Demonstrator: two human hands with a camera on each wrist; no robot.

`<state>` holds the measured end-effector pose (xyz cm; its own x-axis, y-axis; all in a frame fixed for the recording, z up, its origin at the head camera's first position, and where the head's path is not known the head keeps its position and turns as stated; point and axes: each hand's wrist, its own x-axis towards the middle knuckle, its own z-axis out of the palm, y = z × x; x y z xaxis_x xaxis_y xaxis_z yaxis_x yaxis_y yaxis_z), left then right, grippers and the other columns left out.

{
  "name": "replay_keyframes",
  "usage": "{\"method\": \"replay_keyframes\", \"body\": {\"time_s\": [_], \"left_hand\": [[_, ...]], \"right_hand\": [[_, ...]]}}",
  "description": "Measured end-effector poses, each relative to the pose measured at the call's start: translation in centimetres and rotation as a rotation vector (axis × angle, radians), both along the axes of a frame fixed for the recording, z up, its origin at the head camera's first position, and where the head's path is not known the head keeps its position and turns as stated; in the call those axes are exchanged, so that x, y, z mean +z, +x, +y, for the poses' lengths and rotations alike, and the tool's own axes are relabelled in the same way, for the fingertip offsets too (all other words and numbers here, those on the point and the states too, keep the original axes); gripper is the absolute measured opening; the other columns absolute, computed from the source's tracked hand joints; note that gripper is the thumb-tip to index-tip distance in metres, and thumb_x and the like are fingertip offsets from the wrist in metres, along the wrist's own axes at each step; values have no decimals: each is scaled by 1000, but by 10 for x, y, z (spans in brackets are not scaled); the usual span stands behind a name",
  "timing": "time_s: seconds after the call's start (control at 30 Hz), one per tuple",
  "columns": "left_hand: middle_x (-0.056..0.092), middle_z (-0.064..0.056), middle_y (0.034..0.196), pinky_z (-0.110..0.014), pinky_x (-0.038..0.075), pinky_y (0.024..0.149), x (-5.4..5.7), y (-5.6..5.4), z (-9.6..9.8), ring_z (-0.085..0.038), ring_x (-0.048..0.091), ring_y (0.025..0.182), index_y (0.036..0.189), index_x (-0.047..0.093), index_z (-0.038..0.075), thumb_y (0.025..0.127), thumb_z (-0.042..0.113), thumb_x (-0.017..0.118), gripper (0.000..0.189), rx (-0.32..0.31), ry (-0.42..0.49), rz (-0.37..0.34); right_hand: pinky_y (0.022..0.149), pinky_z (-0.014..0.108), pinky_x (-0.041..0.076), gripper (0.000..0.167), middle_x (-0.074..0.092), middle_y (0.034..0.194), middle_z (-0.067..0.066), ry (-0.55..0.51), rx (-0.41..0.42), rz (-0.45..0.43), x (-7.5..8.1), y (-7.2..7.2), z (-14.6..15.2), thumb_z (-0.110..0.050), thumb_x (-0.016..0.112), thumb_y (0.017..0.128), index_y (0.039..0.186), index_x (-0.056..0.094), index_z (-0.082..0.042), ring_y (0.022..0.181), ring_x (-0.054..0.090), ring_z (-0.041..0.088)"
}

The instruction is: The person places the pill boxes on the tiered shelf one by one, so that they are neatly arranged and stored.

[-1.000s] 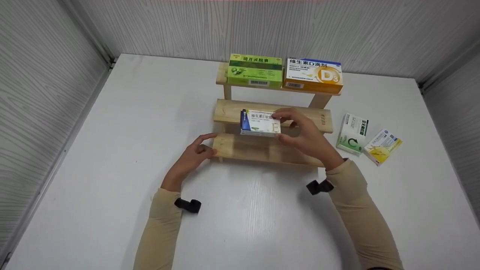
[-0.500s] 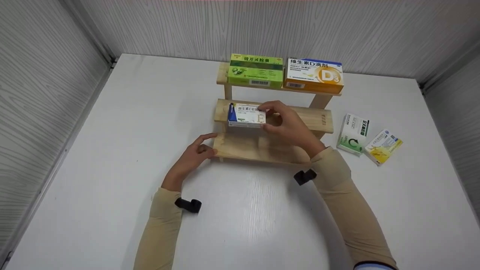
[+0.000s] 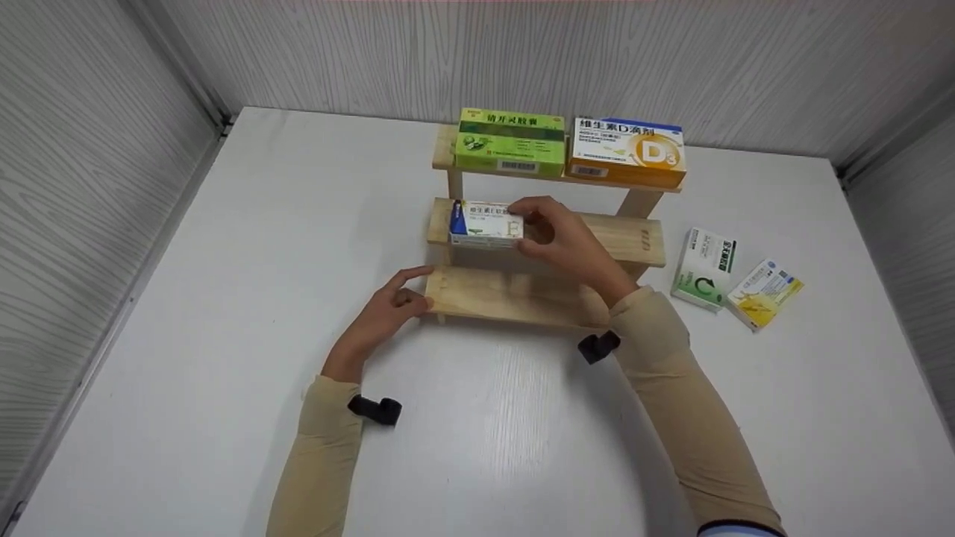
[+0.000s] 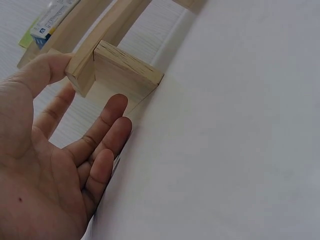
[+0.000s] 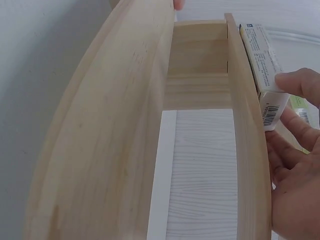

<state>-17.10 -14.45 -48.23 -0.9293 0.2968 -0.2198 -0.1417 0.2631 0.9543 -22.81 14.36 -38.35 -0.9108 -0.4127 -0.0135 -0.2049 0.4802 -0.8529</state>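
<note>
My right hand [image 3: 568, 246] pinches the right end of a small white-and-blue medicine box [image 3: 483, 224], thumb at the front and fingers behind. The box lies at the left part of the middle step of a three-step wooden rack [image 3: 515, 293]. In the right wrist view the box [image 5: 261, 62] sits against the step's board, its barcode end near my fingers. My left hand [image 3: 378, 317] grips the left end of the lowest step. The left wrist view shows the thumb and index finger of that hand [image 4: 55, 145] on the board's end, with the other fingers loosely bent.
On the top step stand a green medicine box [image 3: 511, 142] and an orange-and-white one [image 3: 627, 151]. Right of the rack, a white-and-green box [image 3: 703, 268] and a white-and-yellow box [image 3: 765, 294] lie on the white table [image 3: 477, 447]. Panelled walls border the table.
My right hand has carried the white-and-blue box left and back, from in front of the middle step onto its left part. The left hand keeps its hold on the rack.
</note>
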Motion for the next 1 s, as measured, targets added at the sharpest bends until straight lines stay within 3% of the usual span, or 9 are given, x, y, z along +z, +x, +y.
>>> {"method": "replay_keyframes", "body": {"time_s": [0.23,0.47,0.73,0.9,1.0], "left_hand": [[62,-7,91,-31,42,82,-3,0,1,-18,53,87,144,44,24,96,21,60,51,1,22,19],[60,-4,90,-31,42,82,-2,1,2,-18,53,86,144,44,24,95,23,61,52,3,9,21],[59,-2,87,-31,42,82,-1,0,1,-18,53,86,144,44,25,95,24,62,52,-2,21,13],[58,-5,86,-32,41,82,-2,-1,0,-20,51,87,143,44,26,95,25,62,51,-3,9,5],[59,-6,87,-32,40,83,-1,-2,0,-20,51,88,144,44,27,95,25,62,52,1,-12,-12]], "right_hand": [[111,41,32,49,43,142,11,-11,18,41,0,3,4,-7,67,88,134,50,-6,128,43,25],[105,43,36,50,45,141,7,-48,-35,51,4,15,28,-10,68,89,136,49,-9,123,49,26],[96,40,36,46,51,137,10,31,-33,136,25,39,73,-3,63,90,133,50,-5,119,49,20],[91,25,38,41,56,125,10,46,-80,232,36,52,111,-1,63,90,130,54,-4,108,50,6],[86,18,39,40,58,120,3,20,-120,281,37,55,137,0,64,89,128,56,-4,103,53,4]]}}
